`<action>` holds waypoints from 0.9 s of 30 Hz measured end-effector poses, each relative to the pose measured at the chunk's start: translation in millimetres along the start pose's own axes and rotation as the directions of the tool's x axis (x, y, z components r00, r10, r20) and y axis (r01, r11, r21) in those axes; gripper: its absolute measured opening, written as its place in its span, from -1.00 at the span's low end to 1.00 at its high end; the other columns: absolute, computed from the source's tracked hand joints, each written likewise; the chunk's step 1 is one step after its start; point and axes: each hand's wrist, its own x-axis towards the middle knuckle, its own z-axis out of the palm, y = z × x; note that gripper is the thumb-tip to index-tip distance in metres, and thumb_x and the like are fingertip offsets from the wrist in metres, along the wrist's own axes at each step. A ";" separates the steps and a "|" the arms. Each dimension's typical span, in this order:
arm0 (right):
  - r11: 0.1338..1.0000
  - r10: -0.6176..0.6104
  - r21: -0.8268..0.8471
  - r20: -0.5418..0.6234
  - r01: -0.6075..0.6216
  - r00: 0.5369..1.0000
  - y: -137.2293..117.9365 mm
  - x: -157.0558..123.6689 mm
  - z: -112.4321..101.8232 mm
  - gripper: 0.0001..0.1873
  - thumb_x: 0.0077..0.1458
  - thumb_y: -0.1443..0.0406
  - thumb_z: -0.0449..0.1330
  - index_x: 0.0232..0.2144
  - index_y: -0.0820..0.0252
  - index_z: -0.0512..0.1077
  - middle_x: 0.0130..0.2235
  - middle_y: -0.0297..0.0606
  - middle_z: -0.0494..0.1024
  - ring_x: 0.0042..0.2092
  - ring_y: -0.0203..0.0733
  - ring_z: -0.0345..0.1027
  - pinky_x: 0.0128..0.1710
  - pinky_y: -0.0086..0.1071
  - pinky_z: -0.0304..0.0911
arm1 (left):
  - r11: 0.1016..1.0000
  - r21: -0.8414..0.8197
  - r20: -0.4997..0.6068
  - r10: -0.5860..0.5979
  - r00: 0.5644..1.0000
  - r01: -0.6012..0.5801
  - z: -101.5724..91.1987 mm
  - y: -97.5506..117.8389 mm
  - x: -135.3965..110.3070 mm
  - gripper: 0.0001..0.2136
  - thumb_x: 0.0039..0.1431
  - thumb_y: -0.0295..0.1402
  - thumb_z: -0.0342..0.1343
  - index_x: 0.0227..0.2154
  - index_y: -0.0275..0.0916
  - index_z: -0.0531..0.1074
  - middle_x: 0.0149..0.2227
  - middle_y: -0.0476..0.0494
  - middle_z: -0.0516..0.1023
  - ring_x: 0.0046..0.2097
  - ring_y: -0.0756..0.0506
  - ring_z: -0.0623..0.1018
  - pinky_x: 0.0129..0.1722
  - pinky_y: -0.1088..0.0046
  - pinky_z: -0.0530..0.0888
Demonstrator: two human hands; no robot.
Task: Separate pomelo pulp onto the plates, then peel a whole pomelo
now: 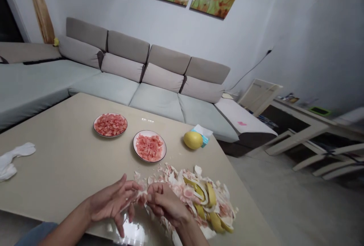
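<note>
Between my hands, over the near part of the table, is a small pinkish pomelo piece (141,199), partly hidden by fingers. My left hand (113,203) is turned palm up and has the piece at its index and middle fingertips; its lower fingers are spread apart. My right hand (167,201) pinches the right side of the piece between thumb and index finger, with the other fingers curled in. Beside and beneath my right hand lies a heap of pomelo peel (211,194), yellow rind mixed with white and pink membrane scraps.
Two plates of pink pomelo flesh, a left plate (110,136) and a right plate (163,154), stand beyond my hands. A whole yellow pomelo (193,140) sits by a blue tissue pack (205,139). Crumpled white tissue (17,158) lies left. A sofa (159,100) lines the table's far side.
</note>
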 end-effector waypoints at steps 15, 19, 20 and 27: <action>0.809 -0.456 -0.540 -0.327 0.232 0.828 11.7 1.4 -3.6 -0.67 0.06 0.05 0.22 -0.39 0.23 0.53 -0.44 -0.27 0.51 -0.46 -0.27 0.30 -0.46 -0.44 0.20 | 0.848 0.518 -0.335 0.320 0.886 -0.110 15.0 -0.7 11.1 -0.79 0.01 -0.24 0.22 -0.38 -0.26 0.39 -0.47 0.05 0.33 -0.42 -0.04 0.45 -0.36 0.45 0.41; 0.596 -0.662 -0.757 -0.274 0.269 0.698 13.4 -4.7 0.9 -0.80 0.14 0.19 0.17 -0.39 0.19 0.50 -0.39 -0.25 0.50 -0.37 -0.23 0.34 -0.40 -0.43 0.22 | 0.814 0.572 -0.349 0.357 0.866 -0.105 11.1 -5.7 13.8 -0.82 0.02 -0.28 0.18 -0.35 -0.27 0.42 -0.50 0.08 0.24 -0.45 -0.01 0.37 -0.42 0.50 0.35; 0.567 -0.683 -0.769 -0.239 0.294 0.691 13.5 -5.9 2.6 -0.82 0.15 0.21 0.16 -0.28 0.17 0.50 -0.32 -0.23 0.51 -0.35 -0.23 0.36 -0.39 -0.43 0.24 | 0.798 0.593 -0.351 0.373 0.859 -0.104 10.9 -5.7 14.3 -0.83 0.03 -0.29 0.17 -0.36 -0.28 0.43 -0.50 0.08 0.23 -0.44 0.00 0.35 -0.41 0.51 0.34; 0.486 -0.666 -0.831 -0.151 0.271 0.731 17.2 1.5 13.0 -0.90 0.03 0.26 0.28 -0.36 0.14 0.54 -0.36 -0.25 0.52 -0.40 -0.25 0.33 -0.39 -0.42 0.21 | 0.721 0.688 -0.342 0.424 0.839 -0.084 16.1 -1.6 13.8 -0.91 0.01 -0.41 0.10 -0.42 -0.30 0.46 -0.49 0.04 0.29 -0.38 -0.01 0.30 -0.37 0.55 0.27</action>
